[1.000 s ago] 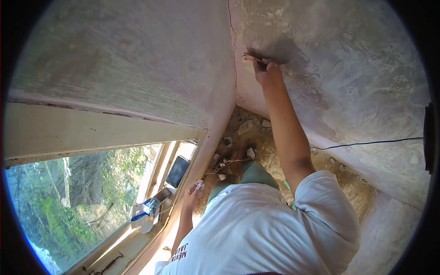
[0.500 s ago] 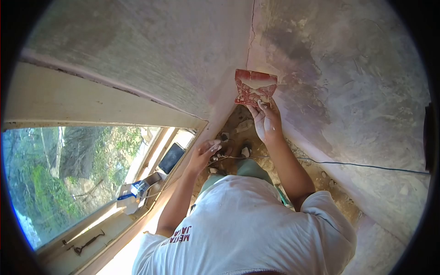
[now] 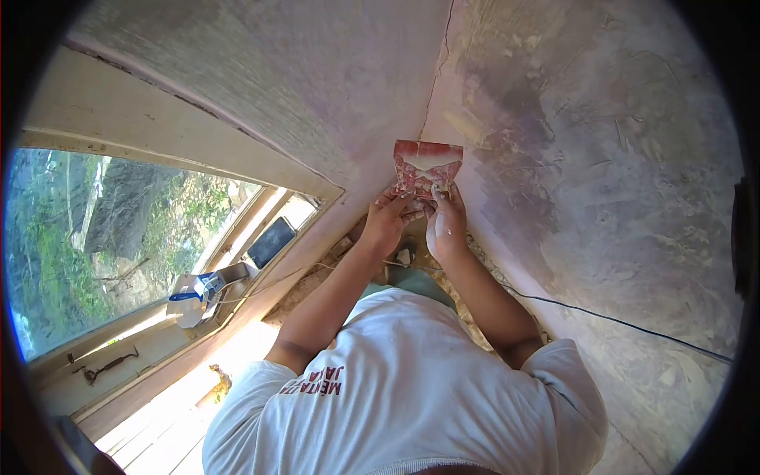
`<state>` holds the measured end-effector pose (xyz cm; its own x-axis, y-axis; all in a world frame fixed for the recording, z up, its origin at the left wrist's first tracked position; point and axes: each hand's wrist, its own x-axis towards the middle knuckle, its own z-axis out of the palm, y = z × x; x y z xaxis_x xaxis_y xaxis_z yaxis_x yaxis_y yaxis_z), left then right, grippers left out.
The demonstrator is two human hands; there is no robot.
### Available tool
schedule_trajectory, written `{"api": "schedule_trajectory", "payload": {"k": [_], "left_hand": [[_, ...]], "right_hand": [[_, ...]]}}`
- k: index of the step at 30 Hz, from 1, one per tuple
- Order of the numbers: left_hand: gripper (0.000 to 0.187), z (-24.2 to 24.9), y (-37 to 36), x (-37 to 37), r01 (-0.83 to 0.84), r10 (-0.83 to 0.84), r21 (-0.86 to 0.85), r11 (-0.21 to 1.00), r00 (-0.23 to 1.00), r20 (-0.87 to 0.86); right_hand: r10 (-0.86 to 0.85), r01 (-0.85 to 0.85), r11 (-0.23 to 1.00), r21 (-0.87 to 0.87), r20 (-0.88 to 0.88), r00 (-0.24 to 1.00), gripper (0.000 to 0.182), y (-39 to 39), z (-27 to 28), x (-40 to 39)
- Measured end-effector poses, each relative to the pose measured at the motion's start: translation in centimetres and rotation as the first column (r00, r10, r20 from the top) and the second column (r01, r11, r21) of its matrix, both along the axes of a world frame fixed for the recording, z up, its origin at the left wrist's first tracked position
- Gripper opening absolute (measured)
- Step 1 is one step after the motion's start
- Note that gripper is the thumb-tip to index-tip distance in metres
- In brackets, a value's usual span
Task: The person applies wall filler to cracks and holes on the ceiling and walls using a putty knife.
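A red putty spreader (image 3: 428, 168), smeared with pale filler, is held up in front of the wall corner. My right hand (image 3: 448, 225) grips its lower right edge, with the thumb on the near face. At the lower left edge, my left hand (image 3: 385, 220) has its fingers closed against the same spreader. Both hands are close together, and parts of the fingers behind the spreader are hidden. Above it, a thin crack (image 3: 440, 75) runs up the corner between the two plastered walls.
A window frame (image 3: 198, 172) is on the left. Its sill holds a dark phone-like slab (image 3: 271, 241), a white-and-blue box (image 3: 198, 294) and a metal hook latch (image 3: 111, 366). A dark cable (image 3: 609, 317) crosses low along the right wall (image 3: 633, 198). Rubble lies on the floor below.
My left hand has moved up and right from beside the window to the spreader. The spreader, still in my right hand, sits slightly lower and further left in view. The view has shifted.
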<state>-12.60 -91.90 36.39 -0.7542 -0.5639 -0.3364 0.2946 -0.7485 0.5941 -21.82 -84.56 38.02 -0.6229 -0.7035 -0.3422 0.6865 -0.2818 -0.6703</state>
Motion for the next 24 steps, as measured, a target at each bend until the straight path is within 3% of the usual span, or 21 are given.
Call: {"api": "schedule_trajectory", "payload": {"k": [4, 7, 10, 11, 13, 16, 17, 19, 22, 24], "left_hand": [[0.020, -0.5, 1.2, -0.7, -0.041, 0.041, 0.012, 0.999, 0.999, 0.004], [0.020, -1.3, 1.3, -1.0, -0.070, 0.072, 0.054, 0.996, 0.997, -0.023], [0.022, -2.1, 1.1, -1.1, -0.091, 0.092, 0.070, 0.993, 0.996, -0.010], [0.022, -2.4, 1.2, -1.2, -0.120, 0.117, 0.085, 0.989, 0.992, 0.040], [0.022, -3.1, 1.0, -2.0, -0.192, 0.177, 0.108, 0.975, 0.975, 0.136], [0.022, -5.0, 0.3, -3.6, -0.229, 0.204, 0.083, 0.970, 0.951, 0.232], [0.021, -5.5, 0.3, -4.2, -0.243, 0.223, 0.044, 0.969, 0.937, 0.267], [0.020, -6.4, -0.4, -6.5, -0.268, 0.266, -0.041, 0.963, 0.907, 0.327], [0.020, -8.9, -2.1, -11.2, -0.287, 0.358, -0.233, 0.929, 0.853, 0.379], [0.021, -9.9, -3.1, -14.5, -0.292, 0.390, -0.263, 0.920, 0.759, 0.521]], "right_hand": [[-0.028, 0.030, 0.999, 0.040, -0.070, 0.997, 0.035, 0.2, -0.5, 0.0], [0.108, -0.104, 0.993, 0.059, -0.070, 0.992, 0.042, 1.7, -1.9, -0.2], [0.181, -0.147, 0.952, 0.267, -0.104, 0.978, 0.053, 5.4, -1.2, 1.4], [0.298, -0.250, 0.925, 0.286, -0.135, 0.945, 0.061, 7.7, -2.4, 1.6], [0.416, -0.349, 0.851, 0.393, -0.096, 0.904, 0.057, 11.5, -1.2, 2.7], [0.573, -0.409, 0.761, 0.503, -0.226, 0.788, 0.048, 19.4, -7.5, 4.0], [0.597, -0.415, 0.756, 0.506, -0.275, 0.753, 0.046, 21.9, -8.9, 4.3], [0.680, -0.441, 0.649, 0.620, -0.213, 0.702, 0.043, 25.1, -8.8, 4.0], [0.633, -0.393, 0.608, 0.690, -0.124, 0.764, 0.041, 28.3, -8.6, 2.2], [0.612, -0.370, 0.600, 0.710, -0.110, 0.783, 0.041, 29.9, -8.6, -0.2]]}}
